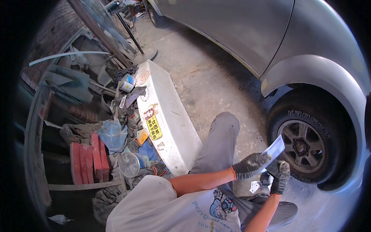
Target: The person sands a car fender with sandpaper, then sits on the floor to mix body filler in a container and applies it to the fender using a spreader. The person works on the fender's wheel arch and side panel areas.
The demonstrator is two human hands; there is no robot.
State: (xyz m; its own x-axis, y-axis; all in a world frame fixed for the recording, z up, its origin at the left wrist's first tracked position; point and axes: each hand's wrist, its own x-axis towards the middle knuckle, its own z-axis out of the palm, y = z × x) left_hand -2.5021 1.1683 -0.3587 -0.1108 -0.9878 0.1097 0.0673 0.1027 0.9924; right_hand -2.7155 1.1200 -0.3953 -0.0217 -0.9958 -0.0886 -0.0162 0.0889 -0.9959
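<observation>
Both my hands wear dark, smudged knit gloves and meet in front of the wheel. My left hand [251, 165] is closed round the lower end of a flat, pale blue-grey sheet [276, 149], which slants up toward the tyre. In my right hand [281, 178] is a dark scraper-like tool [272, 168], close by the sheet's lower edge; its exact kind is partly hidden by the fingers. Beneath the hands, a dark round container [266, 179] and some white scraps with printing [255, 187] show on the floor.
A silver vehicle's front wheel [301, 145] and fender [320, 71] stand close on the right. At left, a long white panel [174, 112] lies beside clutter: a round tin [130, 164], red blocks [99, 156], rags and boards. A black post [130, 33] stands farther back.
</observation>
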